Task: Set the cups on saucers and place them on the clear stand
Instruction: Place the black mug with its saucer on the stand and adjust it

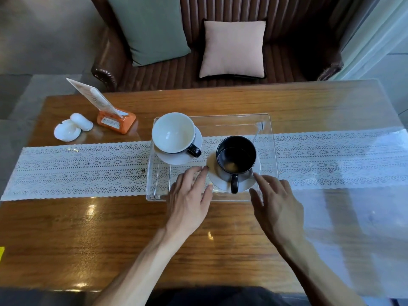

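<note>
A clear stand (pixel 268 151) sits mid-table over a lace runner. On its left part a white cup with a black handle (pixel 173 135) rests on a white saucer (pixel 176 159). Towards the front right, a black cup (pixel 235 154) stands on another white saucer (pixel 220 182), handle pointing at me. My left hand (pixel 189 197) lies open at the stand's front edge, fingertips just left of that saucer. My right hand (pixel 276 202) is open too, fingers spread by the saucer's right rim. Neither hand holds anything.
The wooden table (pixel 110 228) carries a white lace runner (pixel 77 168). At the back left are a white ashtray (pixel 67 132), an orange clock block (pixel 116 121) and a slanted menu card (pixel 95 98). Behind the table is a brown sofa with cushions (pixel 233 48).
</note>
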